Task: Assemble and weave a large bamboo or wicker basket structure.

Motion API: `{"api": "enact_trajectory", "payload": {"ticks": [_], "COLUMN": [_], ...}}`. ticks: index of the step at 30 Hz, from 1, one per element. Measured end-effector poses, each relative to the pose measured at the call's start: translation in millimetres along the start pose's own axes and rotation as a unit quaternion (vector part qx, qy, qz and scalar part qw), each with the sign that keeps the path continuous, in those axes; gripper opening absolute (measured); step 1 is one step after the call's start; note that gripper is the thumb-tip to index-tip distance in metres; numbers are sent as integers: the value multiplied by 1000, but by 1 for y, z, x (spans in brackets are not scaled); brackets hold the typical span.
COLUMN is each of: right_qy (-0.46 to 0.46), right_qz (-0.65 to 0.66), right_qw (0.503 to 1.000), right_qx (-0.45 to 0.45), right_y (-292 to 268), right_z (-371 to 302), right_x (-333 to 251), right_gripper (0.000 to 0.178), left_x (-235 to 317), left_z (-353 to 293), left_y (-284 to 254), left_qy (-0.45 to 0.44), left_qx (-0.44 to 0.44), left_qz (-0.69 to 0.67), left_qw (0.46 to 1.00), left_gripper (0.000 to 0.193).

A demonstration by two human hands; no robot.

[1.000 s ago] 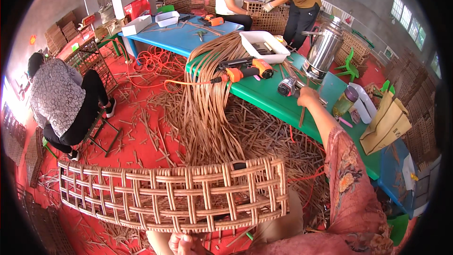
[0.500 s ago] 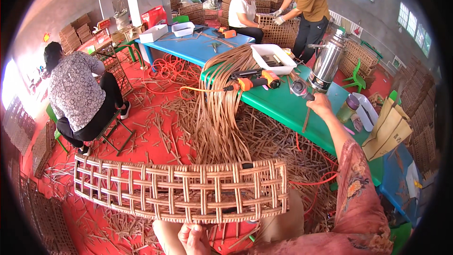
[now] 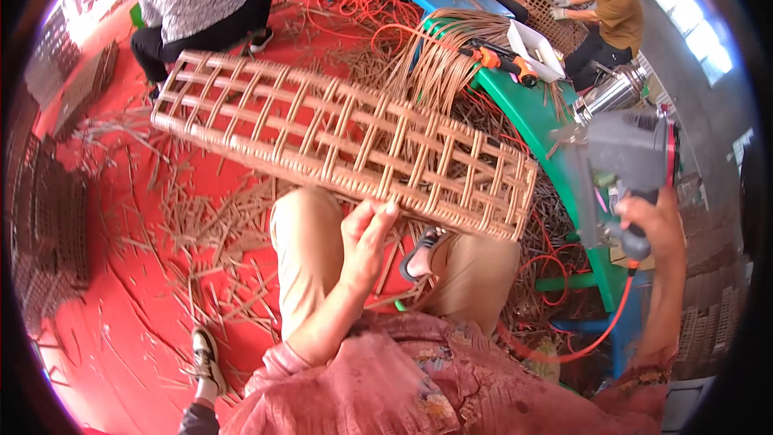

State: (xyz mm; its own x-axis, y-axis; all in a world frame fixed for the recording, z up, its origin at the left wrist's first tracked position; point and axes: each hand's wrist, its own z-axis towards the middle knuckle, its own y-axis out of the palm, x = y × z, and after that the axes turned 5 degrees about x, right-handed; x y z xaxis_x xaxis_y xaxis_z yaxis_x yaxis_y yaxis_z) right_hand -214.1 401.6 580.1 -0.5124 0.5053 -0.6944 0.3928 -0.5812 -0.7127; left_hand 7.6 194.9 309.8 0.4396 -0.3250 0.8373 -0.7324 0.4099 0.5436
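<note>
A long woven wicker panel (image 3: 322, 133) with an open lattice slants in front of me, its left end farther away than its right. My left hand (image 3: 369, 234) pinches its near rim between thumb and fingers, close to the middle. Off to the right, my right hand (image 3: 659, 221) grips the handle of a grey air nail gun (image 3: 632, 145), which is smeared by motion. An orange air hose (image 3: 616, 310) runs from the gun's handle down toward my lap. The gun is held apart from the panel, over the side of the green table (image 3: 531, 125).
On the green table are a white bin (image 3: 535, 52), an orange-and-black power tool (image 3: 503, 60), wicker strands (image 3: 439, 56) and a steel flask (image 3: 612, 93). Cane scraps (image 3: 217, 229) litter the red floor. A seated person (image 3: 193, 0) works ahead left; two others handle a basket (image 3: 555, 24) at back right.
My right hand has lifted the nail gun off the green table and brought it nearer. The panel has tilted and its left end moved away. My view has turned downward.
</note>
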Motion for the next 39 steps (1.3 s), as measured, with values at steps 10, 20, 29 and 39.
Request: {"api": "enact_trajectory", "payload": {"ticks": [10, 20, 29, 39], "right_qy": [110, 98, 90, 61], "right_qz": [111, 101, 78, 93], "right_qw": [959, 963, 973, 979], "right_qx": [-236, -230, -195, -171], "right_y": [111, 148, 151, 165], "right_z": [-71, -60, -61, -55], "right_x": [-57, -56, -54, -62], "right_gripper": [30, 38, 26, 17], "left_x": [-9, -20, -15, -11], "left_z": [-4, -1, -1, -6], "left_y": [-4, -10, -12, -12], "left_qy": [50, 29, 43, 30], "left_qx": [-32, -51, -51, -42], "left_qz": [-69, -91, -52, -55], "left_qw": [996, 994, 996, 997], "left_gripper": [19, 21, 22, 22]}}
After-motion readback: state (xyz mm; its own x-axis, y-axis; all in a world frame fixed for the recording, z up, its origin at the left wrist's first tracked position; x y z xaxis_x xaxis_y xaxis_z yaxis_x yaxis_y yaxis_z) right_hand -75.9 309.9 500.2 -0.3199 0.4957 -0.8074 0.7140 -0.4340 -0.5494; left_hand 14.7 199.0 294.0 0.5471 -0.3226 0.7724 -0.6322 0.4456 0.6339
